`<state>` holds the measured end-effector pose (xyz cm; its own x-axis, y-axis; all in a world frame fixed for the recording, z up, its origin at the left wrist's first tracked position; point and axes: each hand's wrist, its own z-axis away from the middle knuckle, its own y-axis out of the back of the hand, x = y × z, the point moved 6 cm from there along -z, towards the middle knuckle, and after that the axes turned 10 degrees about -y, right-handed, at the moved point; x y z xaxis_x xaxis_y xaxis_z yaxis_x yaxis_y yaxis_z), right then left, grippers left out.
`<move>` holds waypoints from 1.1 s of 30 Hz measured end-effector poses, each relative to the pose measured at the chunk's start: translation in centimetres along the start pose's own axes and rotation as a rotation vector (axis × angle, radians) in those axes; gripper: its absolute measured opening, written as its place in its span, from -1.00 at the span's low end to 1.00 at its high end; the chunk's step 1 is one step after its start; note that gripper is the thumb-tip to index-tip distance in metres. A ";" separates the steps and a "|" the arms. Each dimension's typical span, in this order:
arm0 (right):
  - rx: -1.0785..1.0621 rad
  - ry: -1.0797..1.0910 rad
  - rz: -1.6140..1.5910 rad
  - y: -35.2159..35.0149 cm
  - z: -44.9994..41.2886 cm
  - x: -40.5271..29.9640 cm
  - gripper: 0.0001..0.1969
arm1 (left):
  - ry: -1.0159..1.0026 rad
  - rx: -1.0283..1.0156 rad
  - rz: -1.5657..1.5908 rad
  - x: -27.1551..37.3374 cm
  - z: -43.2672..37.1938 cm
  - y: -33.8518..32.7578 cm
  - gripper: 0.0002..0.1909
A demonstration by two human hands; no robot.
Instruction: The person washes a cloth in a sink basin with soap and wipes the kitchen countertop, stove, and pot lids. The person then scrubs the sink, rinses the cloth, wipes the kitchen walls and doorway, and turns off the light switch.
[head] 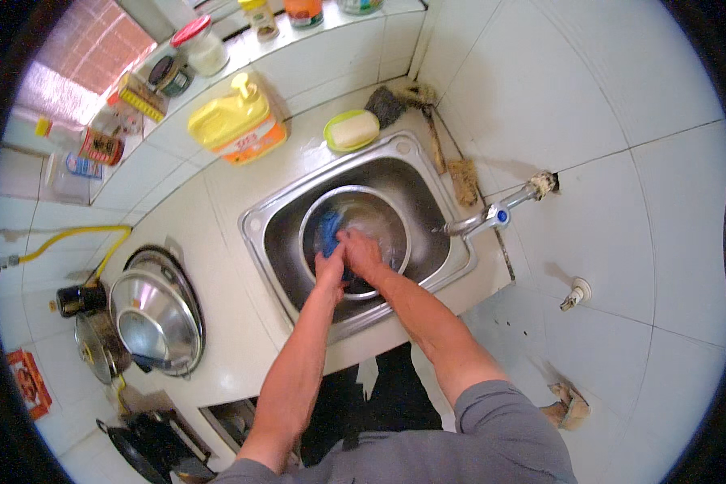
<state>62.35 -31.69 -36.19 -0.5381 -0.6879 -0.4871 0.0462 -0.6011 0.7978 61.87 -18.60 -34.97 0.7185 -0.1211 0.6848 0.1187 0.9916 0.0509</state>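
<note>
Both my hands are inside a round metal basin point(403, 216) that holds water and stands in a stainless steel sink point(441, 206). A wet blue cloth point(330, 227) is bunched up at the basin's left side. My left hand point(331, 266) grips the near end of this cloth. Close against it, my right hand point(362, 249) has its fingertips on the cloth's right edge. The fingers overlap and part of the cloth is hidden beneath them.
A wall faucet point(478, 222) reaches over the sink's right rim. Behind the sink stand a soap dish point(337, 143) with a bar of soap point(354, 130) and a yellow pump jug point(242, 130). Metal bowls point(157, 314) lean at left. A worn brush point(463, 181) lies by the wall.
</note>
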 end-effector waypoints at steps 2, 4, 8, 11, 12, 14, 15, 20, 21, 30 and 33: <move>0.098 0.047 0.010 1.1 0.5 -1.4 -0.62 | 0.058 0.051 0.072 -1.0 0.0 1.3 -0.40; 0.072 0.048 0.055 0.9 1.0 -0.7 -0.62 | 0.180 -0.056 0.179 -1.6 0.2 0.2 -0.41; 0.095 -0.159 -0.084 2.0 2.0 -1.3 -0.68 | 0.178 -0.125 0.297 -3.4 -1.2 1.1 -0.37; -0.005 -0.426 -0.234 0.6 2.3 0.0 -0.65 | 0.340 -0.082 0.313 -4.2 -1.5 -0.7 -0.41; -0.051 -0.490 -0.323 -0.5 3.0 -0.6 -0.61 | 0.303 -0.126 0.367 -4.7 -3.7 -0.6 -0.43; -0.096 -0.322 -0.497 -1.3 3.9 -2.0 -0.53 | 0.314 -0.230 0.576 -4.0 -4.6 -2.0 -0.50; -0.126 -0.252 -0.558 -0.7 4.9 -4.5 -0.52 | 0.261 -0.263 0.645 -3.5 -5.4 -0.4 -0.54; 0.023 -0.202 -0.242 4.1 3.4 -4.8 -0.65 | 0.162 -0.259 0.742 -0.9 -2.1 -2.2 -0.71; 0.008 -0.160 -0.263 3.9 3.4 -6.8 -0.65 | 0.125 -0.119 0.706 -2.8 -4.0 0.6 -0.70; 0.126 -0.056 0.015 0.9 0.7 -1.0 -0.72 | 0.199 -0.154 0.298 0.2 1.1 0.3 -0.21; 0.221 -0.214 -0.001 1.2 1.9 -0.6 -0.69 | 0.270 -0.068 0.381 -0.5 2.5 0.0 -0.19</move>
<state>61.08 -31.25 -34.27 -0.7041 -0.5719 -0.4210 -0.1260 -0.4828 0.8666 59.78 -18.46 -33.54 0.8711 0.2351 0.4311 -0.1506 0.9635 -0.2211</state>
